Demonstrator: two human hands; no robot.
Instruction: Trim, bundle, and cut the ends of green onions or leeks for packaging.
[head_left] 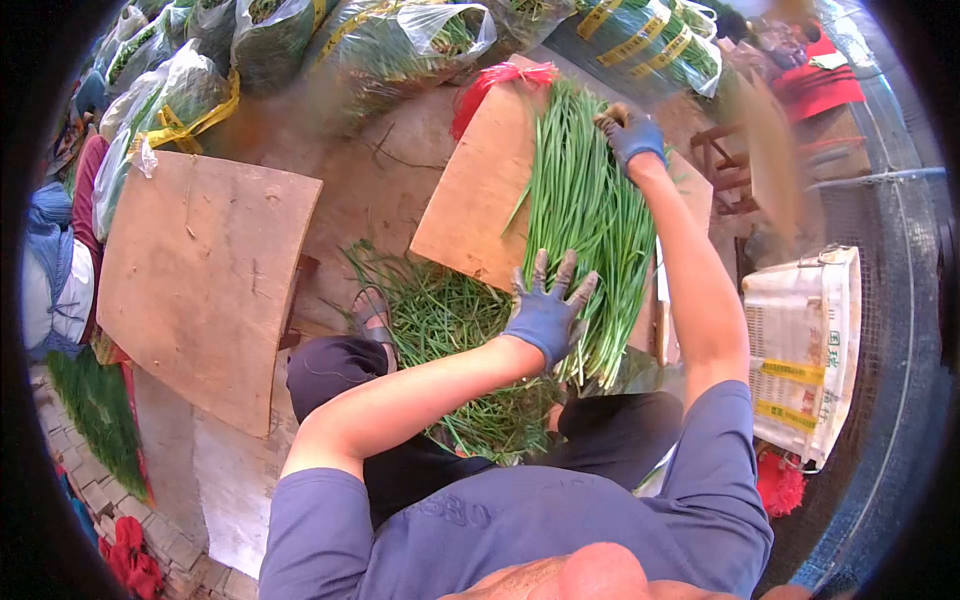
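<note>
Under and beside the left hand (548, 315), fingers spread: bunch of greens (590, 205) on board (475, 195). Right hand (628, 137) curled at its far end, can't tell if pinching. Looks like straightening; next calls for 2-handed squaring up.

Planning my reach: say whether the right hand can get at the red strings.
Probably yes: the right hand is near the red strings; only the green stalks lie between, seemingly low enough to pass over.

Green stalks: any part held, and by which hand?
Stalks: left hand splayed at lower part, not gripping; right hand curled by upper part, grip unclear.
</note>
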